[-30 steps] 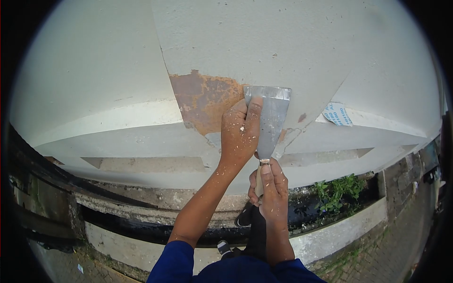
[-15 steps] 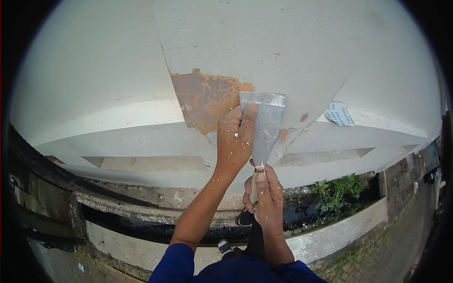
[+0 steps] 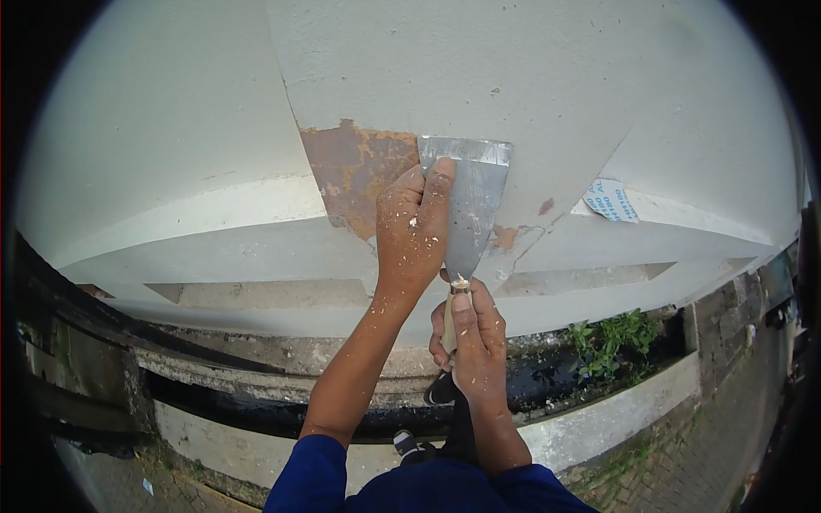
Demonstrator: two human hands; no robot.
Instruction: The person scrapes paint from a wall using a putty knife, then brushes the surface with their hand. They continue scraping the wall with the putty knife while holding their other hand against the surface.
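Note:
A wide metal paint scraper [image 3: 475, 205] points up against the pale wall [image 3: 556, 77]. My right hand [image 3: 479, 342], dotted with flakes, is closed around its light handle. My left hand [image 3: 412, 227] grips the blade's left side, thumb laid flat on the metal and the other fingers curled, partly hidden. White chips cling to the back of that hand and the wrist. Left of the blade, the coating is off a brown and orange patch [image 3: 346, 171] with ragged edges. The blade's upper edge meets the paint at the right end of this patch.
A torn piece of sandpaper [image 3: 611, 202] with blue print rests on the ledge to the right. Below the wall runs a dark drainage ditch [image 3: 282, 417] with a concrete curb [image 3: 248, 449]. A leafy plant [image 3: 617, 338] grows there. My shoes [image 3: 405, 442] show beneath me.
The scraper and both hands have moved up and slightly left along the wall. The blade now covers the right part of the bare patch. Both hands keep their grip.

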